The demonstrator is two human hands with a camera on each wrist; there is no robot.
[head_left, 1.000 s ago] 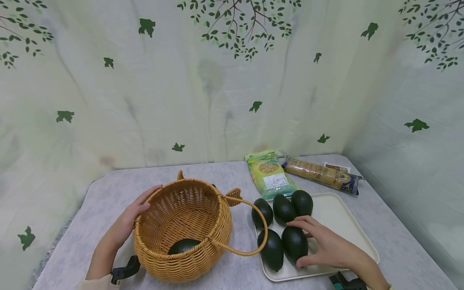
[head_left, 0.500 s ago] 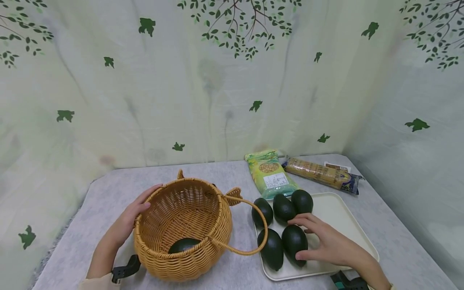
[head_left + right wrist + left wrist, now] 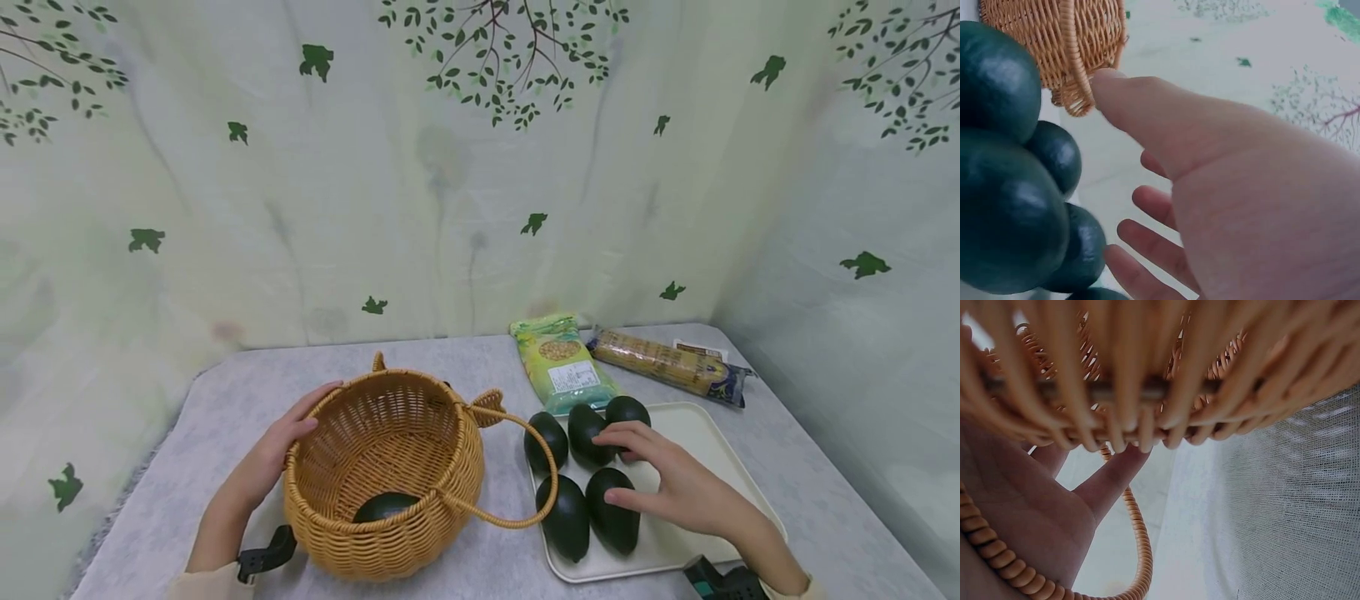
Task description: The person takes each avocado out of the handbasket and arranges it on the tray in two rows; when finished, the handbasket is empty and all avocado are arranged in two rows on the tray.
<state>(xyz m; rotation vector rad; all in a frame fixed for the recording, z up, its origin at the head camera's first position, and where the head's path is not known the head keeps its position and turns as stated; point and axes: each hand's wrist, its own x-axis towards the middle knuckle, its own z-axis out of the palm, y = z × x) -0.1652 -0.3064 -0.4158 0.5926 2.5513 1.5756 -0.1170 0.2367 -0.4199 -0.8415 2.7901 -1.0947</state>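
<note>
A wicker basket (image 3: 390,467) holds one dark green avocado (image 3: 386,506) at its bottom. My left hand (image 3: 270,454) rests on the basket's left rim, thumb and fingers stretched out against the wicker. In the left wrist view, a wrapped handle loop (image 3: 1141,537) runs past this hand. Over the white tray (image 3: 697,442), my right hand (image 3: 671,483) hovers with thumb and fingers spread and nothing between them. Its thumb is above the front avocado (image 3: 615,510); the fingertips are by the back avocados (image 3: 588,433). Whether they touch is unclear.
Another front-row avocado (image 3: 564,518) lies on the tray near the basket's right handle (image 3: 517,522), which overhangs the tray's edge. Behind the tray are a green-yellow bag (image 3: 562,362) and a long pack that looks like pasta (image 3: 660,362). A printed curtain (image 3: 450,208) stands behind.
My right hand has moved up and back from the front avocado, which it was around earlier, toward the back row. The left hand stays on the basket. The head view has shifted slightly.
</note>
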